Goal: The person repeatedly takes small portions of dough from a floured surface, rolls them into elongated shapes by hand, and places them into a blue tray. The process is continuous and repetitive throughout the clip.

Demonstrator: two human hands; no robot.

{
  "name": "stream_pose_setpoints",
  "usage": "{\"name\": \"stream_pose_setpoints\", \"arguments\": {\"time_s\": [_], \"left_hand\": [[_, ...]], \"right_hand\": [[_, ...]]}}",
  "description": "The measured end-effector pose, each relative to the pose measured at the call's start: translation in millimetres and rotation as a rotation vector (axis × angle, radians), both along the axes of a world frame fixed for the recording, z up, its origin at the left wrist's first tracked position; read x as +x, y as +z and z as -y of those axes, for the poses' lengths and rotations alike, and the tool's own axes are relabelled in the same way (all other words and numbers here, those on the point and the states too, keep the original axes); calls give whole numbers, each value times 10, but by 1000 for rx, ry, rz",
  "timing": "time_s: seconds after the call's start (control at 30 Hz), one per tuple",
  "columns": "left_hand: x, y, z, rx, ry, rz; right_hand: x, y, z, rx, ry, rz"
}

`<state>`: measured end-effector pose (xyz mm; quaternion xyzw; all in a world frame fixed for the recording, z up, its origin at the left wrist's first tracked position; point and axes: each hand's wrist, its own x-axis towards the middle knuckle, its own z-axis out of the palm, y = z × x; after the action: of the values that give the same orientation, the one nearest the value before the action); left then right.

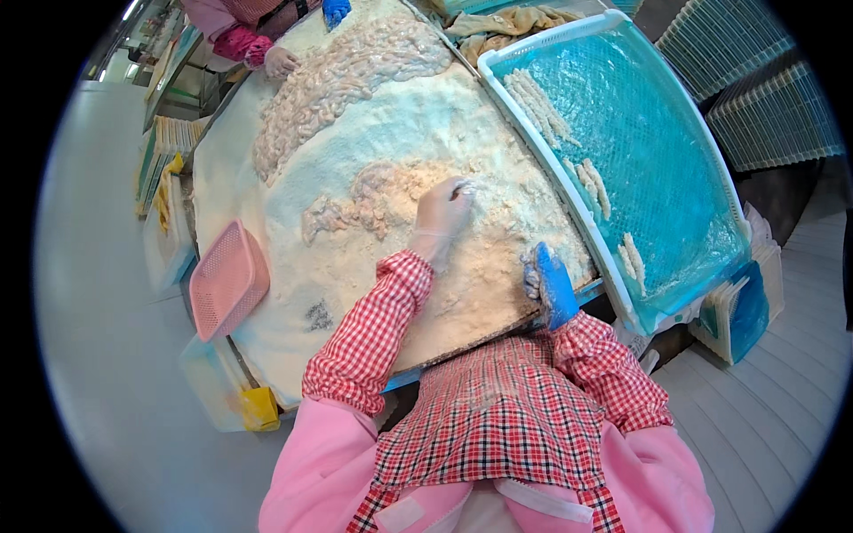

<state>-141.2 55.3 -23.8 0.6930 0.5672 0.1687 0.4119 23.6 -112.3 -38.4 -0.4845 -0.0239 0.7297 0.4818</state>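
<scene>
Head view: the small pinkish heap (378,193) lies in pale crumbs (484,280), left of the turquoise tray (640,133), its long axis slanting trayward. The left hand (442,213), nearer the heap, sits between heap and tray; the right hand (554,284) is beside the tray. Both curl; whether they grip anything, I cannot tell.

text: none legible | labels, numbers: none legible | signs: none legible

At lower centre I note a plaid apron (493,426) over a pink top (324,462); red-and-white checked sleeve covers (378,320); translucent left glove (442,213); blue right glove (557,289).
</scene>
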Motion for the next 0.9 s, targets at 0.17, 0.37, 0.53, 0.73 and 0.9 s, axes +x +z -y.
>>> {"name": "stream_pose_setpoints", "arguments": {"time_s": [0.17, 0.37, 0.53, 0.73, 0.9], "left_hand": [[-393, 229, 295, -85, -1, -264], [-423, 513, 809, 683, -79, -125], [-133, 356, 1397, 457, -147, 170], [-282, 154, 1141, 374, 21, 108], [-260, 282, 1161, 383, -255, -177]], "right_hand": [[-190, 129, -227, 118, -209, -386], [-608, -143, -305, 25, -49, -568], [-1687, 353, -190, 720, -1018, -470], [-1100, -81, -164, 160, -18, -299], [-922, -456, 5, 278, 8, -252]]}}
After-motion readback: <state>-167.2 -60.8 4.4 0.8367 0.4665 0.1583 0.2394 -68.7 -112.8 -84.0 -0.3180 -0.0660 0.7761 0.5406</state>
